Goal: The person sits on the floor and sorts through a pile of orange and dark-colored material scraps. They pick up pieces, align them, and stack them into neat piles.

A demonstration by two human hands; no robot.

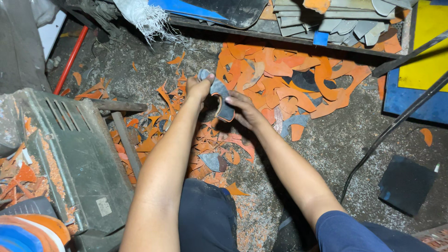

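Here we grip a dark grey curved offcut (220, 95) with both hands above the floor (326, 144): our left hand (199, 86) clenches its upper end, our right hand (245, 109) grasps its lower part, orange scraps (289, 79) scattered below.

Both arms bare to above elbow. Right arm: dark blue short sleeve (343, 231). Dark navy trousers (205, 219) at knee. No gloves, rings etc.

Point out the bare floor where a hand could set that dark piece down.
Bare floor lies between the orange scrap pile, the black cable and the dark square sheet. Crowded: scraps under both hands and beside the green machine.
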